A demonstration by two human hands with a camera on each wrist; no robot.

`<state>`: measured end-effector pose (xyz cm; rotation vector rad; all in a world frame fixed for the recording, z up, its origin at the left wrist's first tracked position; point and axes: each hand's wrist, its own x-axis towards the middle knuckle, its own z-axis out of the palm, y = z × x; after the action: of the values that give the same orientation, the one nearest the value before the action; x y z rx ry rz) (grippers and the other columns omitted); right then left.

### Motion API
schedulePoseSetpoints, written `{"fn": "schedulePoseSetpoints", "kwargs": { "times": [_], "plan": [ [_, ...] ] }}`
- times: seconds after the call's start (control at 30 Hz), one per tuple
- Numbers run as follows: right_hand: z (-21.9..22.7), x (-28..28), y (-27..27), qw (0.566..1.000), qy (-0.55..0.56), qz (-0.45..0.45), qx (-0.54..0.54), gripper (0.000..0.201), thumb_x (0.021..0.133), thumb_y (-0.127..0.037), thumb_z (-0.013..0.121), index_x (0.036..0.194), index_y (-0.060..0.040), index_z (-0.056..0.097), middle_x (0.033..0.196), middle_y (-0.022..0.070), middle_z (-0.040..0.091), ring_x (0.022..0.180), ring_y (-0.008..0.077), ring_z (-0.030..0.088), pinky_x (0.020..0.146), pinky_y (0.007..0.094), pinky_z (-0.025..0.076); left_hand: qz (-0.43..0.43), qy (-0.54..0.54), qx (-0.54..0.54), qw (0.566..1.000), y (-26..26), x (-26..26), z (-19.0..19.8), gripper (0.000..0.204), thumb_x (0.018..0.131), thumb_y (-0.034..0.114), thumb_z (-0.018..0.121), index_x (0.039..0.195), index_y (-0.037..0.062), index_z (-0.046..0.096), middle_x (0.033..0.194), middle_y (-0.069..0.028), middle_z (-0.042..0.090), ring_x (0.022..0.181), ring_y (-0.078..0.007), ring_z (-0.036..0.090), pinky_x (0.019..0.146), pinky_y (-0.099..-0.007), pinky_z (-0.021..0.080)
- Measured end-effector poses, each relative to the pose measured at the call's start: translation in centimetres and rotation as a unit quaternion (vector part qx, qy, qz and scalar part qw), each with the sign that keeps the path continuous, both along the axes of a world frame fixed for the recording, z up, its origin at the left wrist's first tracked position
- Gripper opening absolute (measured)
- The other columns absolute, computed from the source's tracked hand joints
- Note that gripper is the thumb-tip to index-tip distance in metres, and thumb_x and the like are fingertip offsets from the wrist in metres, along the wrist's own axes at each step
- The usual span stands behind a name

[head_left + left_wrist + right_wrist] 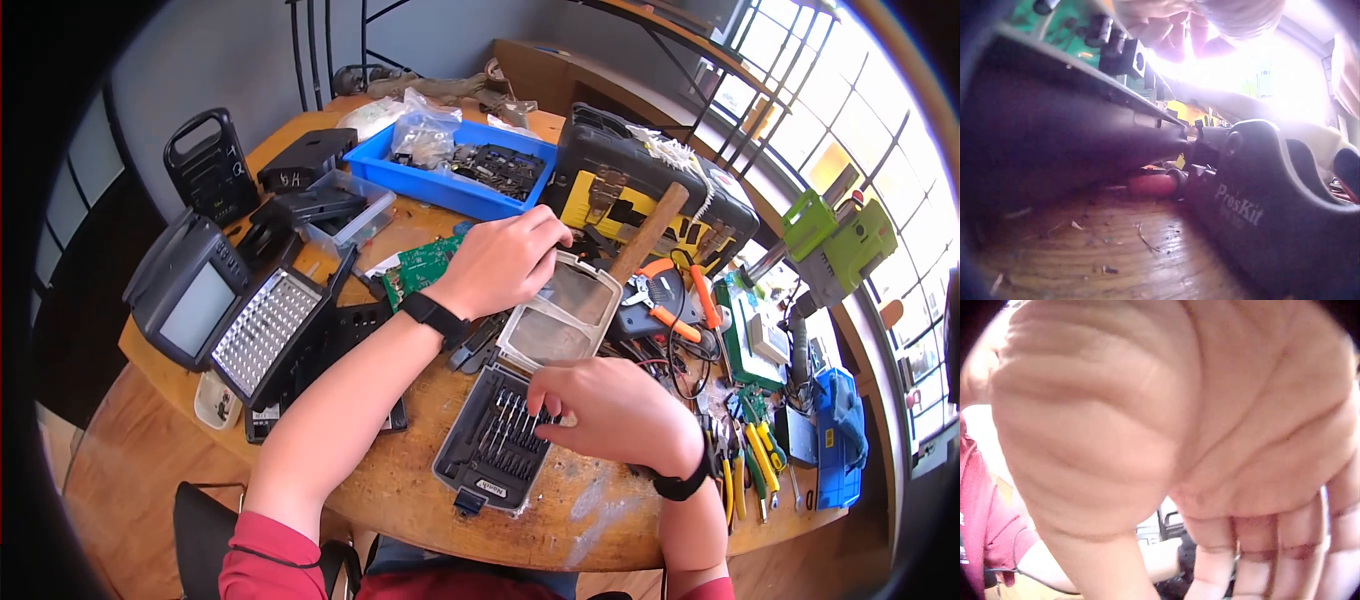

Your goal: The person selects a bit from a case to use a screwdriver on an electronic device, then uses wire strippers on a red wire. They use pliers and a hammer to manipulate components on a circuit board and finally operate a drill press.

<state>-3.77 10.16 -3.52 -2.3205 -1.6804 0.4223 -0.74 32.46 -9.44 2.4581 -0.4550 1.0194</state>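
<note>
A dark grey bit case (492, 440) lies open on the table, with rows of slim bits in its black insert. Its clear, pale-framed lid (560, 315) is folded back. My right hand (610, 405) is over the right side of the case with bent fingers and thumb near the bits; its palm (1172, 412) fills most of the right wrist view. My left hand (505, 260) is above the lid's far-left corner, fingers bent. Glare washes out its fingers (1175, 34) in the left wrist view, and I cannot tell whether they hold something small.
A green circuit board (425, 262) lies left of the lid. Behind are a blue tray (450, 185) of dark parts and a black-yellow toolbox (640, 180). A wooden handle (650, 232), orange-handled pliers (675, 320) and yellow-handled tools (755, 460) are to the right. An LED lamp (268, 335) stands left.
</note>
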Motion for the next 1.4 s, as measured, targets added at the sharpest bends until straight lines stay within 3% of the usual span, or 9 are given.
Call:
{"fn": "schedulePoseSetpoints", "kwargs": {
  "times": [0.1,0.4,0.7,0.83,0.9,1.4],
  "plan": [
    [-0.3,-0.8,0.8,0.999,-0.019,-0.012,-0.042,0.022,0.081,-0.022,0.077,0.091,-0.0056,0.067,0.085,0.0142,0.071,0.085,0.0354,0.072,0.074,0.0441,0.056,-0.007,-0.014,0.001,1.0,0.0,0.0,0.0,0.012,0.091,0.009,0.063,0.103,0.0092,0.065,0.1,-0.0076,0.065,0.082,-0.0307,0.069,0.069,-0.0425,0.054],
    [-1.4,-0.9,1.1,0.996,-0.059,-0.026,-0.055,0.03,0.08,-0.029,0.082,0.092,-0.0081,0.064,0.081,0.0111,0.07,0.082,0.0351,0.07,0.07,0.0451,0.053,-0.007,-0.015,-0.004,1.0,0.1,0.3,-0.6,0.01,0.091,0.011,0.064,0.101,0.0093,0.066,0.099,-0.0069,0.065,0.083,-0.0292,0.07,0.069,-0.0415,0.055],
    [-1.2,-0.3,0.4,0.997,-0.069,-0.043,-0.007,0.016,0.087,-0.022,0.074,0.095,-0.0092,0.067,0.078,0.0087,0.071,0.078,0.0316,0.071,0.069,0.0421,0.054,-0.009,-0.021,0.007,1.0,0.0,0.4,-0.6,0.009,0.092,0.011,0.064,0.1,0.0099,0.067,0.099,-0.0062,0.066,0.083,-0.029,0.069,0.069,-0.0424,0.054],
    [-1.8,-0.4,0.6,0.997,-0.069,-0.039,0.004,0.018,0.087,-0.023,0.075,0.094,-0.0083,0.067,0.079,0.0091,0.071,0.078,0.0322,0.071,0.07,0.0426,0.054,-0.013,-0.01,0.012,1.0,-0.1,0.5,-0.6,0.009,0.091,0.011,0.064,0.1,0.0102,0.067,0.099,-0.0061,0.065,0.084,-0.0293,0.068,0.068,-0.0426,0.054],
    [-2.1,-0.9,1.1,0.998,-0.064,0.006,0.021,0.021,0.086,-0.025,0.075,0.091,-0.0062,0.066,0.08,0.0103,0.071,0.079,0.0331,0.071,0.071,0.0437,0.055,-0.019,-0.016,0.01,1.0,-0.2,0.4,-0.6,0.01,0.091,0.011,0.064,0.1,0.0102,0.067,0.098,-0.0057,0.065,0.083,-0.0291,0.068,0.067,-0.042,0.054],
    [-2.6,-1.9,2.1,0.992,-0.126,-0.021,0.012,0.02,0.085,-0.026,0.073,0.085,-0.0065,0.066,0.073,0.0114,0.07,0.071,0.0327,0.071,0.065,0.0434,0.055,-0.015,-0.011,0.013,1.0,-0.1,0.4,-0.7,0.007,0.09,0.012,0.064,0.095,0.0104,0.07,0.097,-0.0045,0.065,0.079,-0.0283,0.069,0.068,-0.0416,0.054]
  ]
}}
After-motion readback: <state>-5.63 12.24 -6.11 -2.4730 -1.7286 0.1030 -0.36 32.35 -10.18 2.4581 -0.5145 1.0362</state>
